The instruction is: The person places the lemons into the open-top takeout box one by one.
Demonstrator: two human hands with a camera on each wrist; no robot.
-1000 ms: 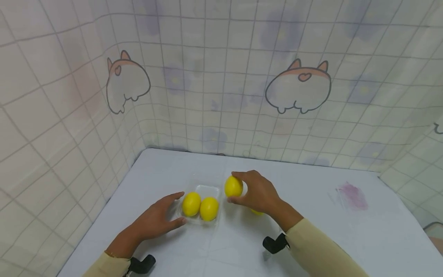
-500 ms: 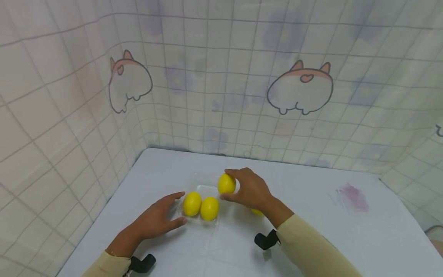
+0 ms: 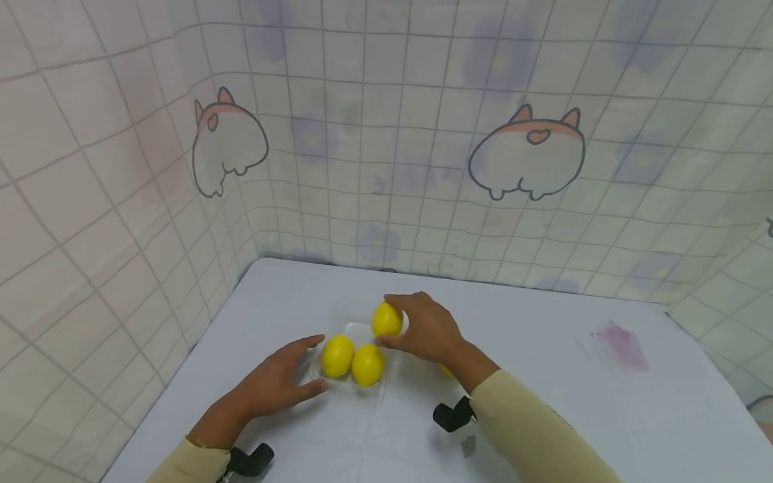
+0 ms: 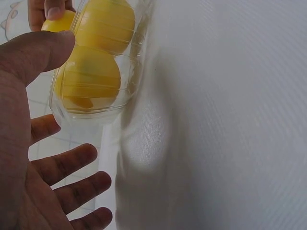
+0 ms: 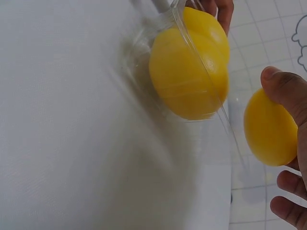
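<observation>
Nearest, the left hand (image 3: 274, 386) stands at the left side of a clear plastic tray (image 3: 354, 331), its grip loose: fingers spread and extended, thumb towards the near edge. Whether they touch the plastic is hard to tell. In the near part of the tray two yellow fruits, by their look lemons, sit side by side: the left lemon (image 3: 337, 356) and the right lemon (image 3: 368, 364). To the right of the tray, a spare lemon (image 3: 446, 371) shows only as a sliver behind the right wrist.

A little farther off, the right hand (image 3: 430, 327) has its grip on a third fruit, the held lemon (image 3: 386, 319), pinched between thumb and fingers at the tray's far right part and seemingly off the surface (image 3: 531, 335).

The step in hand looks like filling the tray. The next move seems to call for bringing the held lemon over the space beyond the seated pair, lowering it without knocking them, then letting go, with the left hand near enough to steady the tray.
</observation>
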